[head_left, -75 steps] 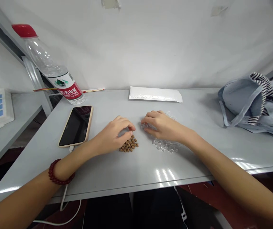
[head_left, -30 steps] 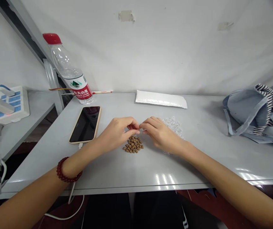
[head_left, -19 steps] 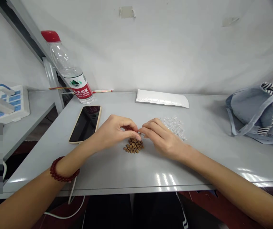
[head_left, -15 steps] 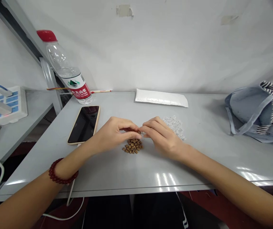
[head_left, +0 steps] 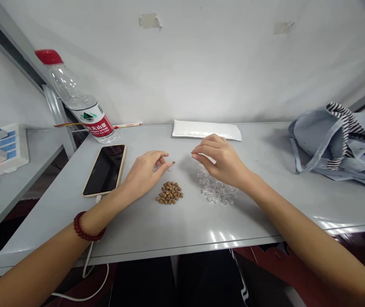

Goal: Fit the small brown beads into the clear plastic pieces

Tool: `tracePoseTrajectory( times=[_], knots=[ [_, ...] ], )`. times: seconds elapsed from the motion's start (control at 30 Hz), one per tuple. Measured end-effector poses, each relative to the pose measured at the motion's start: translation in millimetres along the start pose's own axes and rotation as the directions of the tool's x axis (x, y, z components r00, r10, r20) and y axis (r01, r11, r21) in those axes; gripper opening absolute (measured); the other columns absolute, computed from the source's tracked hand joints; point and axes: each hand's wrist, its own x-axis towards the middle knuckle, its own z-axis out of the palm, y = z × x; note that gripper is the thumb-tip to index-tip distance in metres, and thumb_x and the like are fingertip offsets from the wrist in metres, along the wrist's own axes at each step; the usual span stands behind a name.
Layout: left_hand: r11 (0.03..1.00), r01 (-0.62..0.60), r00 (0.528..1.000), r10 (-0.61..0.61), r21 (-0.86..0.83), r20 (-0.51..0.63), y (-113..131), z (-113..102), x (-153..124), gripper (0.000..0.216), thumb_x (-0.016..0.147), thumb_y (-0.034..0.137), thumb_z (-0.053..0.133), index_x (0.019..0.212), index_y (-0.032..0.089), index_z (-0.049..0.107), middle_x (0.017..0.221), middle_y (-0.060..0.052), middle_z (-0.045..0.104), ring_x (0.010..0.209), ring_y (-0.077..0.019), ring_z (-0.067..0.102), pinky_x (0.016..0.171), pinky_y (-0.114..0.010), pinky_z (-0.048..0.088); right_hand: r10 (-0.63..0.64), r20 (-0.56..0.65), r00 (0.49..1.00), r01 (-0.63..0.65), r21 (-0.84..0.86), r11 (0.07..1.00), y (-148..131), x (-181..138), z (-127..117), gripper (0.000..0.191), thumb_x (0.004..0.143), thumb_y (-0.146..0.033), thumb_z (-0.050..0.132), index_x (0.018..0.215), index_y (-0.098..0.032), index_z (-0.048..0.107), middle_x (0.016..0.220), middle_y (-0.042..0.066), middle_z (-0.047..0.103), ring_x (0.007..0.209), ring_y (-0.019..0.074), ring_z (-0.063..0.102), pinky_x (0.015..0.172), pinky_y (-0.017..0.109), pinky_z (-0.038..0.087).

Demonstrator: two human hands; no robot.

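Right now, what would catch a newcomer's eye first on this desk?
A small heap of brown pellets sits mid-table on the grey table, with clear plastic pieces to its right, near the right hand. The left hand is at a tiny clear piece beyond the pellets. A red-capped water bottle stands far left.

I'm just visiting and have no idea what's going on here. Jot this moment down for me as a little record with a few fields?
Left hand: fingertips at a small clear piece; touching or holding, cannot tell
Right hand: above the clear plastic pieces, nothing visible in it
Brown pellets: small heap on the grey table, between the hands
Nearby: smartphone, plastic water bottle, white envelope, denim bag
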Motion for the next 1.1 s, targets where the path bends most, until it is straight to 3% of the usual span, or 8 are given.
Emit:
tracePoseTrajectory(
  times=[0.07,0.13,0.33,0.47,0.77,1.1],
  knots=[
    [1.000,0.017,0.999,-0.017,-0.016,-0.031,3.0,-3.2,-1.3,0.034,0.087,0.035,0.050,0.111,0.013,0.061,0.095,-0.008,0.067,0.081,-0.0187,0.061,0.076,-0.031,0.048,0.025,0.101,0.995,-0.033,0.074,0.997,3.6,0.0,-6.8,0.017,0.089,-0.023,0.052,0.079,-0.020,0.066,0.070,0.003,0.064,0.078,0.0191,0.054,0.072,0.034,0.042],
    [0.999,0.005,1.000,-0.004,-0.038,0.008,6.5,-9.5,-2.7,0.030,0.087,0.032,0.049,0.106,0.014,0.063,0.096,-0.008,0.068,0.082,-0.0183,0.061,0.074,-0.030,0.049,0.042,0.206,0.978,-0.070,0.134,0.989,7.1,-0.7,-12.6,0.014,0.086,-0.022,0.055,0.079,-0.020,0.067,0.073,0.003,0.066,0.079,0.0185,0.056,0.070,0.033,0.042],
    [0.998,-0.011,0.960,0.029,-0.067,0.278,7.9,-27.9,-4.5,0.022,0.081,0.025,0.052,0.095,0.019,0.068,0.098,-0.004,0.070,0.088,-0.0185,0.062,0.077,-0.029,0.048,0.136,0.406,0.904,-0.184,0.082,0.979,19.5,-3.7,-17.5,0.021,0.080,-0.016,0.057,0.097,-0.019,0.069,0.098,0.005,0.068,0.093,0.0209,0.059,0.076,0.036,0.047],
    [0.995,-0.016,0.920,0.053,-0.098,0.388,2.5,-28.5,-5.6,0.024,0.078,0.025,0.053,0.095,0.018,0.069,0.096,-0.005,0.071,0.087,-0.0184,0.062,0.077,-0.029,0.048,0.112,0.473,0.874,-0.171,0.084,0.982,24.2,-4.1,-13.0,0.026,0.079,-0.012,0.057,0.101,-0.020,0.069,0.100,0.004,0.070,0.096,0.0211,0.058,0.080,0.038,0.047],
    [0.994,0.008,0.865,0.049,-0.112,0.499,0.7,-24.0,-5.0,0.026,0.080,0.024,0.052,0.099,0.019,0.069,0.097,-0.005,0.070,0.089,-0.0178,0.062,0.077,-0.027,0.045,0.087,0.407,0.909,-0.133,0.085,0.988,21.2,-3.6,-5.9,0.025,0.082,-0.011,0.051,0.095,-0.019,0.071,0.090,0.006,0.070,0.084,0.0193,0.061,0.074,0.036,0.047],
    [0.985,-0.042,0.875,0.118,-0.168,0.470,0.3,-21.0,-5.0,0.024,0.081,0.024,0.053,0.098,0.021,0.070,0.094,-0.004,0.070,0.085,-0.0170,0.062,0.073,-0.026,0.046,0.098,0.255,0.962,-0.163,0.249,0.955,5.4,-1.4,0.9,0.017,0.086,-0.016,0.053,0.093,-0.016,0.069,0.086,0.006,0.068,0.078,0.0158,0.060,0.072,0.033,0.048]
  ],
)
